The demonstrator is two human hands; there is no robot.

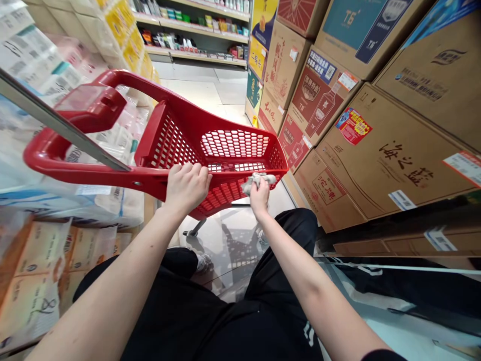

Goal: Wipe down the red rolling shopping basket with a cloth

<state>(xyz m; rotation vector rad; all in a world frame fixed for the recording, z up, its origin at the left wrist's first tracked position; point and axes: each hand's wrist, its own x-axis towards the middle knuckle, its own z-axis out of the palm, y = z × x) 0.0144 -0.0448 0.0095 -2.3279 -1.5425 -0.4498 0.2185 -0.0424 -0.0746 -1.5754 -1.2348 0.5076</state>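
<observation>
A red plastic shopping cart [229, 123] with lattice walls stands sideways in front of me, its handle end to the left. My left hand [189, 186] is closed over the near top rim, fingers curled to the inner side. Farther right along the same side, my right hand [259, 195] grips a crumpled whitish cloth [258, 181]. The cloth touches the cart's outer side just below the rim. No goods show in the visible part of the basket. A grey metal bar [63, 120] crosses the cart's handle end.
Stacked cardboard cartons [406, 155] rise close on the right. Plastic-wrapped packs [108, 200] are piled at the left, with orange-beige packages [41, 271] below. Shelves of small goods [195, 27] stand at the far end of the tiled aisle [195, 93].
</observation>
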